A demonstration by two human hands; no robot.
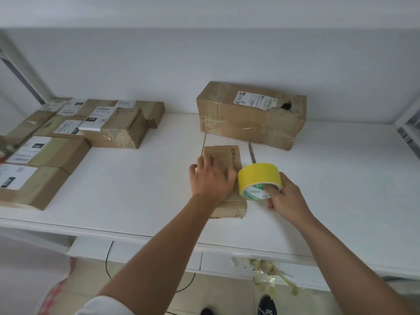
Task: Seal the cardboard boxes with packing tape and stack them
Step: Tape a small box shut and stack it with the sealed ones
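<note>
Currently, item 1: left hand point(210, 176), arm reaching fwd, palm down, fingers spread flat, pressing on small flat brown cardboard box point(229, 178) at mid white table point(136, 189).
Item 2: right hand point(284, 196), wrist bent inward, fingers curled through core of yellow packing tape roll point(259, 179), thumb on the rim; roll held just right of left hand, touching or nearly touching box's right edge, can't tell which.
Item 3: grey utility knife point(252, 153), beyond the roll, flat on table.
Item 4: large taped brown carton point(250, 117), far side of the grip, white shipping label on top, text too small to read; hole torn beside label.
Item 5: group of labelled brown boxes point(68, 137), well left of hands.
Writing: Chinese chars printed along small box's right side; green print on roll's inner core, illegible.
</note>
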